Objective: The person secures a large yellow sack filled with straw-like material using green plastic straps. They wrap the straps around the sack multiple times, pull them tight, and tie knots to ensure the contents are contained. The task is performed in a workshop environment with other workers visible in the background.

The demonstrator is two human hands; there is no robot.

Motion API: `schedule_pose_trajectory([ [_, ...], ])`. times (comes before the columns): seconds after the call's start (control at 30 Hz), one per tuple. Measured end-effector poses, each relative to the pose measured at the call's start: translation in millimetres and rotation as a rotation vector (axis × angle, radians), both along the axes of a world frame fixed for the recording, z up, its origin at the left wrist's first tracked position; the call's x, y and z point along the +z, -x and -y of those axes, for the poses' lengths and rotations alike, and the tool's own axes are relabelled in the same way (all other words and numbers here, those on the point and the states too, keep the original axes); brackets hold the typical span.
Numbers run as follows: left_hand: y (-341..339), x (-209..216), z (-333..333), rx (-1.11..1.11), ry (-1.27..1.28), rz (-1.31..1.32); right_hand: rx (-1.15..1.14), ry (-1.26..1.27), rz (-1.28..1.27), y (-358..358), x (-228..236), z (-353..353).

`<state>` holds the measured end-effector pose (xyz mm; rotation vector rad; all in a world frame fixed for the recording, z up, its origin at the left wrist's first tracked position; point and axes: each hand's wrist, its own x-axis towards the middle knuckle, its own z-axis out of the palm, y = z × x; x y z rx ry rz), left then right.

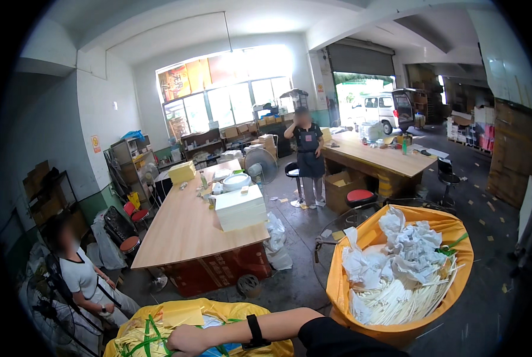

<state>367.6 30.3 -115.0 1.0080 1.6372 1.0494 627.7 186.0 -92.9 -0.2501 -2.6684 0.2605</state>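
My right arm, with a black sleeve and a black wristband [255, 331], reaches leftward across the lower part of the view. My right hand [188, 341] is closed, low over a yellow sack [248, 309] filled with pale strips and paper scraps. Green straps [150, 337] lie across that sack, right beside my fingers. The fingertips are turned down and hidden, so I cannot make out what they hold. My left hand is out of sight. To the right of my arm, an orange-yellow sack [335, 271] stands open, holding crumpled white paper [406, 250] and thin pale strips [391, 299].
Ahead is a wooden worktable [176, 217] bearing a white paper stack [241, 208]. A person in white [87, 276] sits at left; another in a dark apron [309, 149] stands beyond. Also around are a second table [379, 152], a fan [260, 165] and stools [361, 197].
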Motion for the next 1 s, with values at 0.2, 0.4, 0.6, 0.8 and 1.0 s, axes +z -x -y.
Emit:
schedule_pose_trajectory([
  [0.2, -10.3, -10.0, -9.7, 0.046, -0.063, 0.021, -0.004, 0.004, -0.089, -24.6, -31.6, 1.3],
  [0.4, 7.7, -16.6, 3.4, 0.096, -0.07, -0.094, 0.093, 0.164, -0.107, -33.0, -50.3, 3.1],
  [0.6, -7.3, -24.4, -11.1, 0.064, -0.191, -0.109, 0.11, 0.123, 0.085, -39.7, -12.1, -0.8],
  [0.8, -1.1, -30.2, -4.9, 0.017, -0.217, -0.175, 0.066, 0.366, 0.213, -68.1, 21.1, -4.8],
  [1.0, -45.9, 15.2, -0.2, -0.037, -0.246, -1.212, 0.131, 0.571, 0.091, -26.9, 78.0, -13.5],
])
